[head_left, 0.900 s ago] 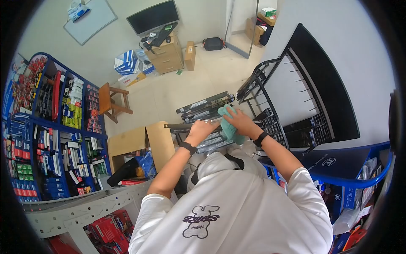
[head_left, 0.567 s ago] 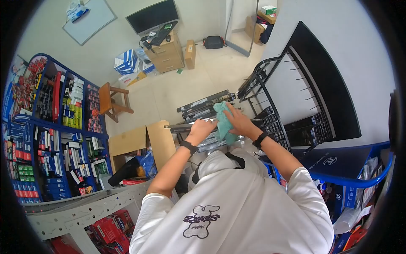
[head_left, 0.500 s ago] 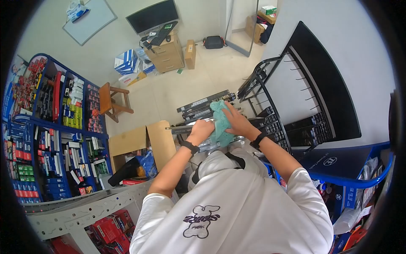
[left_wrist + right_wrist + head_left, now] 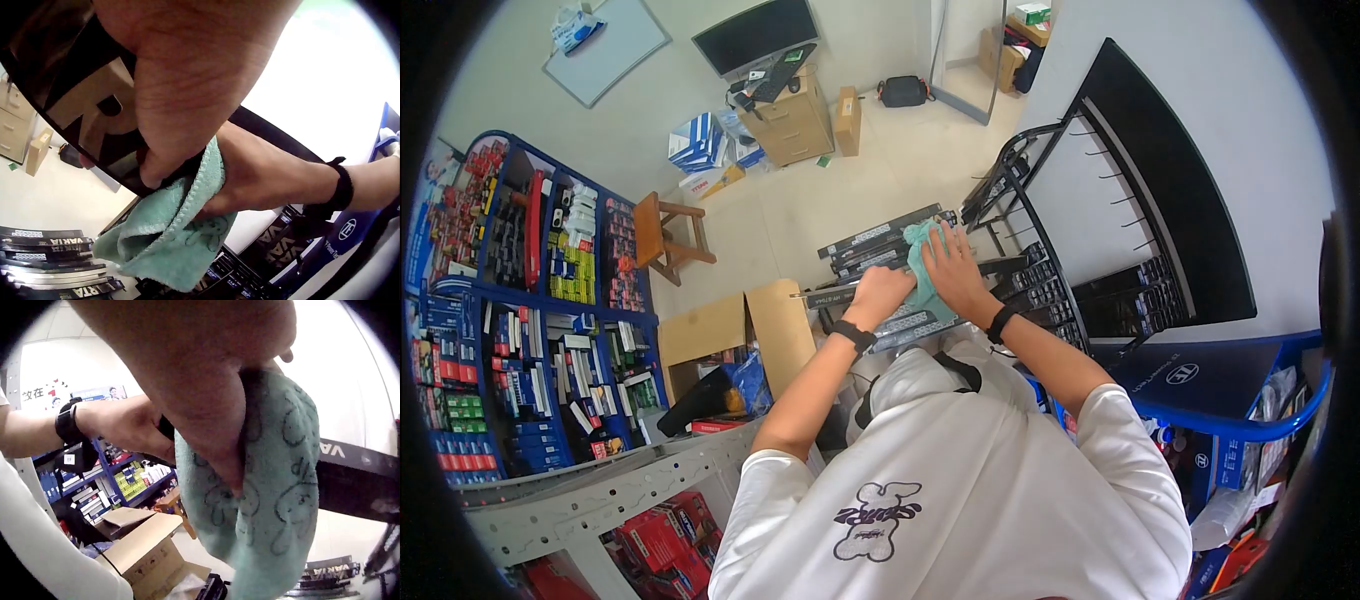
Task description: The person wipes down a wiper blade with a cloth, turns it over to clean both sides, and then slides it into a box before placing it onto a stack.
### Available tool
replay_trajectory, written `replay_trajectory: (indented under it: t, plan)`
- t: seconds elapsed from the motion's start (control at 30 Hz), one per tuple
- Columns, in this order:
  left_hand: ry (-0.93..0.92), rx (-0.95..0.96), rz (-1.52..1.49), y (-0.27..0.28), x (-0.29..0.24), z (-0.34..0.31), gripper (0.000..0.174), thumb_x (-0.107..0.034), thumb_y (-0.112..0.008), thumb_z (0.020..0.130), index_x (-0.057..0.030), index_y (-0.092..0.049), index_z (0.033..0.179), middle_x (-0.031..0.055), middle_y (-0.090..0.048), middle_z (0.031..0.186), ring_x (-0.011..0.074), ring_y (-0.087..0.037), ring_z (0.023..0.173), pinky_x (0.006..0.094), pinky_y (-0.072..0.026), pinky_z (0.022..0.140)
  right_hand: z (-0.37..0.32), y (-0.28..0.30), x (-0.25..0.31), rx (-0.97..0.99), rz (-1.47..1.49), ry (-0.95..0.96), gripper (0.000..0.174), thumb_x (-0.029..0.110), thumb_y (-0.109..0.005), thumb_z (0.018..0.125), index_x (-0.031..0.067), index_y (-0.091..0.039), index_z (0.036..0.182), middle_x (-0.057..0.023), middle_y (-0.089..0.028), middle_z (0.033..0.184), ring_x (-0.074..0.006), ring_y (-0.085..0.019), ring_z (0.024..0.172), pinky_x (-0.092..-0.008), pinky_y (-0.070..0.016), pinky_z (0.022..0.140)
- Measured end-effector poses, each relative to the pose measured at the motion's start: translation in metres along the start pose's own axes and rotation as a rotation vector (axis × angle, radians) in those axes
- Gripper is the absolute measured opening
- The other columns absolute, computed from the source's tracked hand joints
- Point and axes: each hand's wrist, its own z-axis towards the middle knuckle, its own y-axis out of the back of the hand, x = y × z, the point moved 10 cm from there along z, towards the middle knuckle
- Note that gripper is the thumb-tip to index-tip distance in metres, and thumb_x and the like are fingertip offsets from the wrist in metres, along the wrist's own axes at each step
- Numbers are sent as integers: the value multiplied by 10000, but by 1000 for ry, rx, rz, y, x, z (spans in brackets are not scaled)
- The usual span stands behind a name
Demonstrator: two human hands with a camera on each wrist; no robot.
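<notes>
My left hand grips a long black panel by its edge, holding it crosswise in front of my body. Big pale letters, an R among them, show on its face in the left wrist view. Just to the right, my right hand holds a green cloth with dark line drawings against the panel. The cloth folds over the panel and hangs below it in the right wrist view, the thumb on its near side. Beyond the right hand the panel reappears, with white lettering.
Several similar VARTA panels lie stacked on the floor ahead. A black metal rack stands close on the right, near a large black display board. An open cardboard box is at the left, with a wooden stool beyond.
The right hand and cloth slid left along the panel toward the left hand, then away from my body, the right fingers now more extended. The panel's right end has come into view.
</notes>
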Motion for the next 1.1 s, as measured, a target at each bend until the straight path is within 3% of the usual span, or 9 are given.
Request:
replay_trajectory:
  t: [0.2,0.3,0.37,0.4,0.47,0.6,0.8,0.87,1.1]
  plan:
    - [-10,33,28,4,-7,5,86,-106,-614,821,-85,-696,834,100,-722,813,285,-724,720,407,-558,583,-1,21,-3,-117,132,22,534,105,-617,851,51,-536,1376,-166,-437,1524,-377,-428,1352,-510,-376,1085]
    - [-33,88,98,1,-11,5,82,-98,-612,822,-70,-686,842,97,-721,823,268,-726,717,387,-565,587,-6,32,0,-170,108,85,441,108,-623,828,64,-594,1266,-121,-527,1422,-341,-488,1272,-466,-420,1018]
    - [-69,-17,114,5,-16,5,78,-89,-614,820,-52,-667,865,98,-707,861,255,-728,718,367,-571,590,-9,1,-4,-29,218,58,310,109,-622,801,98,-613,1111,-87,-606,1204,-316,-543,1159,-460,-450,938]
    - [-73,-15,114,3,-17,5,78,-89,-614,820,-52,-667,865,98,-707,861,255,-728,718,367,-571,590,-11,-1,-5,-29,219,53,310,109,-622,801,98,-613,1111,-87,-606,1204,-316,-543,1159,-460,-450,938]
    - [-80,-20,130,1,-21,6,117,-91,-612,826,-58,-649,932,92,-685,918,246,-728,743,363,-573,595,-17,7,-9,-150,192,82,141,151,-579,847,141,-613,983,-31,-613,964,-270,-575,1048,-445,-453,856]
    - [-101,-68,88,12,-27,3,154,-97,-604,833,-72,-633,983,75,-672,952,225,-726,785,352,-574,611,-31,4,-18,-170,273,66,152,113,-598,805,120,-572,954,-59,-592,977,-320,-580,1073,-462,-467,866]
    - [-117,-127,97,23,-28,-3,286,-129,-595,848,-72,-631,1126,71,-688,930,230,-720,794,344,-580,659,-59,-23,-55,-58,188,-28,181,146,-616,826,171,-624,1006,-19,-633,1002,-283,-582,1067,-469,-451,873]
    - [-128,-186,82,28,-27,-8,323,-125,-590,850,-76,-636,1167,71,-696,1009,230,-718,804,339,-576,657,-71,-22,-76,16,189,-95,223,146,-633,813,172,-632,1034,-15,-640,1018,-267,-588,1060,-470,-452,867]
    - [-104,-149,2,24,-15,-16,333,-119,-579,859,-80,-633,1185,62,-698,1080,236,-708,919,350,-586,708,-114,-34,-134,66,55,-181,265,114,-660,773,173,-671,1031,0,-647,1029,-250,-597,1062,-451,-488,808]
